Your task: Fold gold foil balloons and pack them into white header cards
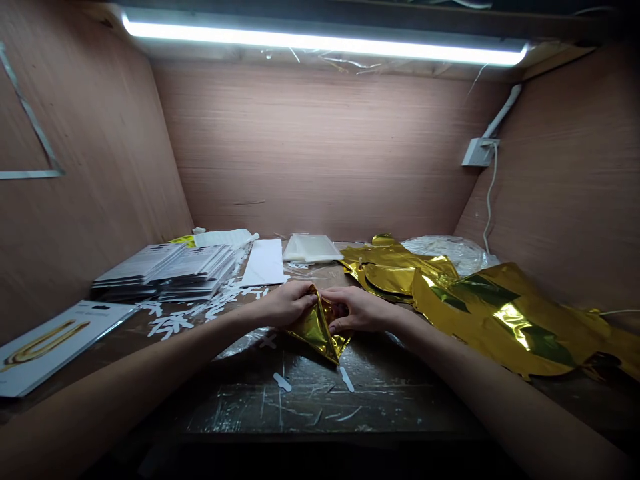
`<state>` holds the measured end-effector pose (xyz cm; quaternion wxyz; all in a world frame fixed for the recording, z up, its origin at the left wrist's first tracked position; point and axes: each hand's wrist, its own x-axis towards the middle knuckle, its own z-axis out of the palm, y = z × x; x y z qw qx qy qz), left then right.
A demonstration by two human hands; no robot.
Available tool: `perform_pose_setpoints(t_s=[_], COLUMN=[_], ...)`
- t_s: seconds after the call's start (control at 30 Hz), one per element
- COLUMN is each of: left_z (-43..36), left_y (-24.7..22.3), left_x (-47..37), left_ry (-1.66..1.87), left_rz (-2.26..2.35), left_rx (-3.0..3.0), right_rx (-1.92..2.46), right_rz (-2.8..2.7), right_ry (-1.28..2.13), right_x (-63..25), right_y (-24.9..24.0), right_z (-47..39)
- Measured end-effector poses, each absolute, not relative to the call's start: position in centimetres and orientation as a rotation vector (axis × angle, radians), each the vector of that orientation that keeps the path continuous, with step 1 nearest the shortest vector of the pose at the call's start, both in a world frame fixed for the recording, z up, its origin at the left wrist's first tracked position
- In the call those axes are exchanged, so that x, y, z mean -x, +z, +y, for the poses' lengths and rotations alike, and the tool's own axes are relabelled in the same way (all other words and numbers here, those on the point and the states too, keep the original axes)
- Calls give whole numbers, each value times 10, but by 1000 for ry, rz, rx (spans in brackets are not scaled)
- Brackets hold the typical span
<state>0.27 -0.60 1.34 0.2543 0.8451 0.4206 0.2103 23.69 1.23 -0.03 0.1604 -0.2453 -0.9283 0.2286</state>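
A shiny gold foil balloon, flat and partly folded, is between my two hands above the middle of the dark table. My left hand pinches its upper left edge between thumb and fingers. On the other side, my right hand has its fingers curled round the right part of the foil, and some fingertips are hidden in the fold. The balloon's lower corner points down toward the tabletop. Two small white paper tabs, one a slim strip and one a notched piece, lie just in front of it.
Flat gold foil balloons are spread at the right. Stacked printed cards stand at the left, near scattered white tabs and a packaged card. Behind my hands lie a white card and clear bags. Wooden walls enclose the table.
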Motion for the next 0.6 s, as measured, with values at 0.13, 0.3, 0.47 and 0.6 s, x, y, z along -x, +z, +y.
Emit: perform_pose_setpoints(t_s=[0.13,0.3,0.47,0.6], left_z=[-11,-11,-18,-30], left_y=[11,-4,-16,-16], left_x=[-8,-13,-18,-22], left_ry=[524,640,865,925], left_rz=[1167,1315,1347,1410], left_rx=[-2347,-2374,-2379,-2683], right_rx=[702,636,646,643], right_rz=[-2633,-2648,-2665,-2648], right_ry=[670,651,616,672], right_x=[-239,-243,-243,-243], right_y=[2,5,5,5], right_z=[11,9,9,9])
